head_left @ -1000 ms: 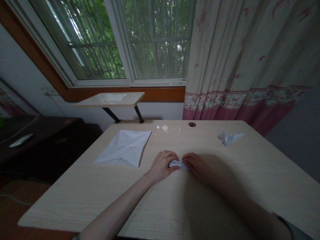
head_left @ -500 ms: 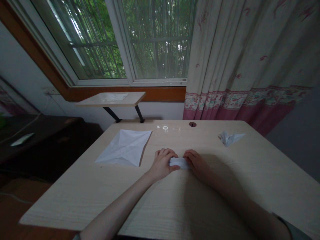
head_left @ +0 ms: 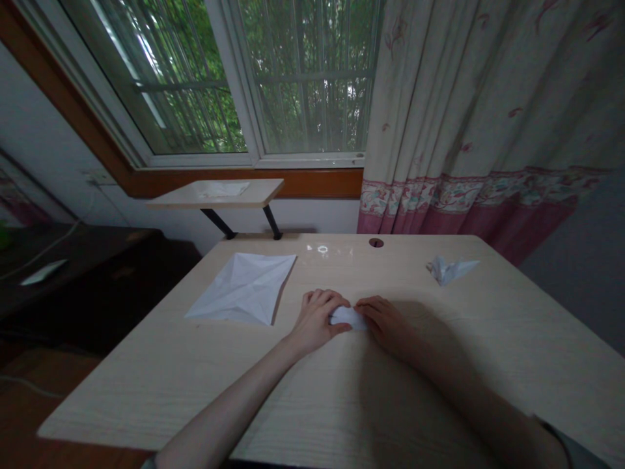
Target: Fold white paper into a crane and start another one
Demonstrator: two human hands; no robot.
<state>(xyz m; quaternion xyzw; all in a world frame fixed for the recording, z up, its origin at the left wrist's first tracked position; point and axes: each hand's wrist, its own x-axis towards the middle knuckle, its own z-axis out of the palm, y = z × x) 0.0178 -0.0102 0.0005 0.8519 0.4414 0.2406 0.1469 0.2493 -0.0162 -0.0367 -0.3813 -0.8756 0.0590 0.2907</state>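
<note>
On the worktop (head_left: 288,404), our left grip (head_left: 319,317) clasps the left end of a small folded paper (head_left: 346,318), our right grip (head_left: 385,324) its right end; the paper lies between them. Beyond, we see a creased sheet (head_left: 247,286) leftward and a folded paper figure (head_left: 450,270) rightward.

A floral curtain (head_left: 463,117) hangs beside a window (head_left: 312,98) and raised shelf (head_left: 263,192).
</note>
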